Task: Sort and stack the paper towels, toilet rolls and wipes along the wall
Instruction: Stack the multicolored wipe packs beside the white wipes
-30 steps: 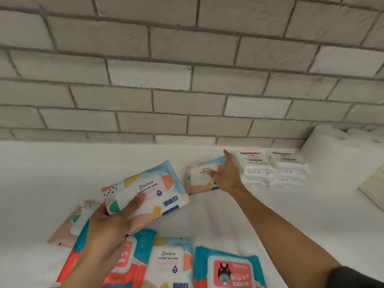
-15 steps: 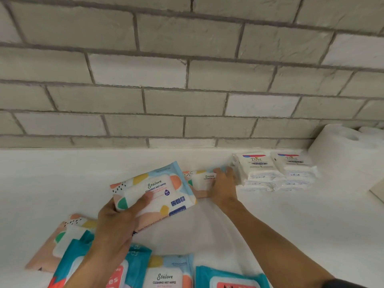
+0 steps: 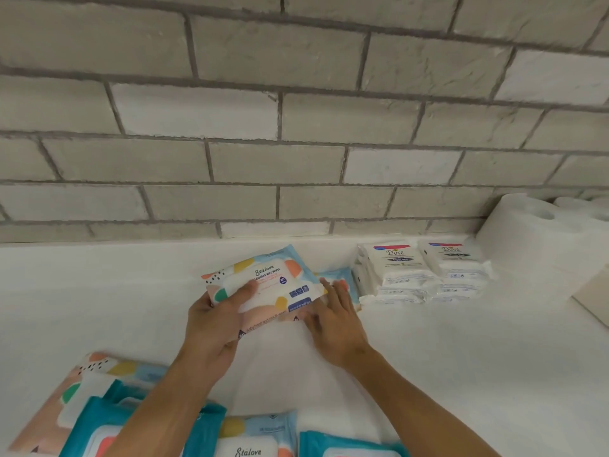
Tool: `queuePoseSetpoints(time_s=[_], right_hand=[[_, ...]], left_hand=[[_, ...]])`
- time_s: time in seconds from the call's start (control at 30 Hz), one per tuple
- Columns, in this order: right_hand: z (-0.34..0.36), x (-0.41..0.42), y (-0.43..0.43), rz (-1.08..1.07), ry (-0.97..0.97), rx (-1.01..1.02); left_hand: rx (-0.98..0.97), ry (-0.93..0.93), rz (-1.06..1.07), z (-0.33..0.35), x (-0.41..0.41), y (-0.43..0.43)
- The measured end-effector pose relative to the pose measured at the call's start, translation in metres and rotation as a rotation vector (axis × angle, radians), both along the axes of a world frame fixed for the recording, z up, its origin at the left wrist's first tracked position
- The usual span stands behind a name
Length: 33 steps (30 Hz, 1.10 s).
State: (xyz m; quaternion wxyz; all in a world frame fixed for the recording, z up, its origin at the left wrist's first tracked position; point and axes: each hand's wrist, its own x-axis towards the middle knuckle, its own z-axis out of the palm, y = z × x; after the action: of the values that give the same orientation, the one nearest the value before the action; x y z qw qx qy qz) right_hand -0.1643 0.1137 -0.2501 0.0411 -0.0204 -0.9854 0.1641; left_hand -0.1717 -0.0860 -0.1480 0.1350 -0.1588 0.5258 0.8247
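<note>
My left hand [image 3: 212,319] grips a pastel Stalove wipes pack [image 3: 263,280] by its left end and holds it tilted just above the white counter. My right hand [image 3: 333,319] touches that pack's right edge with fairly straight fingers. Behind the right fingers lies another Stalove pack [image 3: 342,278], mostly hidden, flat beside the wall. To its right are two short stacks of white Dove wipes packs [image 3: 397,272] [image 3: 456,268]. White paper towel rolls [image 3: 534,232] stand at the far right against the wall.
Several more wipes packs lie along the near edge: a pastel pack [image 3: 82,387], a teal and red one [image 3: 99,430], a Stalove pack [image 3: 253,437] and another teal one [image 3: 346,446]. A beige board edge [image 3: 593,298] shows right. The brick wall [image 3: 296,127] backs the counter.
My left hand carried the Stalove pack right and toward the wall, over the pack lying there. My right hand drew back from that lying pack and now touches the held pack's edge.
</note>
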Motion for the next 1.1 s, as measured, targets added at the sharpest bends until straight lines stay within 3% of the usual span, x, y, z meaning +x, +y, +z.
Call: queuePoseSetpoints(time_s=[0.17, 0.27, 0.33, 0.47, 0.6, 0.67, 0.8, 1.0, 1.1], right_hand=[[0.006, 0.002, 0.004, -0.008, -0.042, -0.077], [0.001, -0.002, 0.009, -0.023, -0.041, -0.246], [0.01, 0.001, 0.01, -0.072, 0.073, -0.438], [0.037, 0.009, 0.013, -0.37, 0.294, -0.921], [0.055, 0.002, 0.012, -0.423, 0.064, -1.424], [0.058, 0.001, 0.014, -0.373, 0.026, -1.424], [0.053, 0.0, 0.019, -0.433, 0.145, -1.285], [0.042, 0.001, 0.018, -0.395, 0.303, -0.899], [0.041, 0.0, 0.017, -0.349, 0.223, -0.674]], left_hand=[[-0.001, -0.009, -0.009, -0.002, -0.012, 0.013], [-0.021, -0.004, -0.02, -0.006, -0.019, 0.019], [-0.033, -0.004, -0.036, -0.008, -0.024, 0.023], [-0.038, -0.004, -0.095, -0.012, -0.033, 0.032], [-0.064, 0.015, -0.221, -0.019, -0.038, 0.047], [-0.112, 0.04, -0.285, -0.022, -0.04, 0.055], [-0.244, 0.057, -0.355, -0.029, -0.051, 0.06], [-0.598, 0.143, -0.374, -0.049, -0.06, 0.064], [-0.672, 0.168, -0.327, -0.062, -0.061, 0.067]])
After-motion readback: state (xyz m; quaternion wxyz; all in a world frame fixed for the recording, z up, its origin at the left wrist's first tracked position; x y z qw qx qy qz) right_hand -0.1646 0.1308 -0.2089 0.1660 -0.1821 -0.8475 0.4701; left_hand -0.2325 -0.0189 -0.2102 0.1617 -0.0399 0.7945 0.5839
